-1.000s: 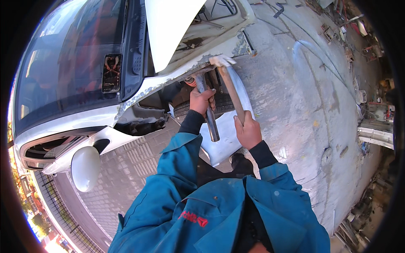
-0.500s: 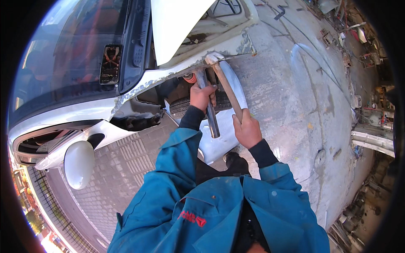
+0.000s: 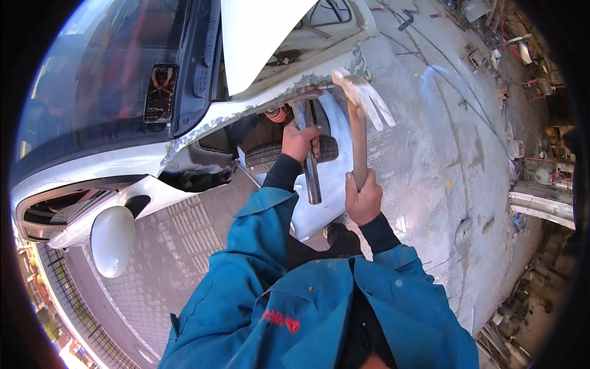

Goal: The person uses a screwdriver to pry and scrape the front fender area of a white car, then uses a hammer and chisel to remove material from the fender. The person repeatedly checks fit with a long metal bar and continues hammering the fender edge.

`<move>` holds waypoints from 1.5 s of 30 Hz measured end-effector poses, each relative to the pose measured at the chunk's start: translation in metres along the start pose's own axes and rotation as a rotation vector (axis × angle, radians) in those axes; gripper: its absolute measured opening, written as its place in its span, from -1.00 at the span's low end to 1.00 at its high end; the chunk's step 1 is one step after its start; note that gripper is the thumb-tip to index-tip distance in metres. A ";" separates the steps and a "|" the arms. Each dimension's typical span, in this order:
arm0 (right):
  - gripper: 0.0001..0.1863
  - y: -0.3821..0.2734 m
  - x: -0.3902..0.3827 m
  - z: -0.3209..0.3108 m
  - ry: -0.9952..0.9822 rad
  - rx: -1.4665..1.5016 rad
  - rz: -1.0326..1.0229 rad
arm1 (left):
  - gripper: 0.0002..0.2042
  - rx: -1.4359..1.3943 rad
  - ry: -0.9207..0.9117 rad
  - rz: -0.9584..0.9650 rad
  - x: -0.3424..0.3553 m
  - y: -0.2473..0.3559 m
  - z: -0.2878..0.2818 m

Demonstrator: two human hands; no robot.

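My left hand (image 3: 298,141) is closed around a steel pipe (image 3: 313,184) whose upper end is at the cut, flaking edge (image 3: 307,83) of a white car body. My right hand (image 3: 362,200) grips the wooden handle of a hammer (image 3: 357,150); its blurred head (image 3: 362,98) is raised to the right of the pipe's top, apart from it. Below the body edge show a red spring (image 3: 276,115), dark wheel-well parts and a tyre (image 3: 263,157). A loose pale panel (image 3: 313,218) lies beneath my hands.
The windscreen (image 3: 92,80) has a phone (image 3: 160,92) near it, and the white side mirror (image 3: 112,240) juts out at the left. Cracked concrete (image 3: 442,172) spreads to the right, with piled scrap (image 3: 531,270) along the far right. Paving (image 3: 184,246) lies below the car.
The hammer head has moved from the body edge by the pipe's top out to the right. My right hand has shifted slightly right and down; my left hand still grips the pipe.
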State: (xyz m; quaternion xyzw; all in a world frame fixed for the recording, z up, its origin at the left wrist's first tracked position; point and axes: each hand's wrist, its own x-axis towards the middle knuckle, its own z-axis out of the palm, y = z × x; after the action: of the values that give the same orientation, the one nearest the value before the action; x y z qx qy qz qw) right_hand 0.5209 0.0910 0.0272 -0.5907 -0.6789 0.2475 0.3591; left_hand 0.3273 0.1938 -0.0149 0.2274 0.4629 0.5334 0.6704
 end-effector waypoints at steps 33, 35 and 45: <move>-0.69 0.009 0.013 0.006 -0.151 -0.078 0.134 | -0.82 -0.011 0.001 0.059 -0.001 0.003 -0.016; -0.69 0.004 0.015 0.002 -0.058 -0.003 0.103 | -0.82 -0.019 0.016 0.088 -0.004 0.006 -0.023; -0.74 0.007 -0.033 0.009 -0.346 0.335 0.296 | -0.81 0.096 0.274 0.015 -0.071 -0.006 -0.083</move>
State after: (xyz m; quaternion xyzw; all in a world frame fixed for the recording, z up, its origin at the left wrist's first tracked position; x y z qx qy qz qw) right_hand 0.5194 0.0610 0.0099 -0.5648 -0.5859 0.5032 0.2906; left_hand 0.2585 0.1103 -0.0318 0.1878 0.5736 0.5417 0.5851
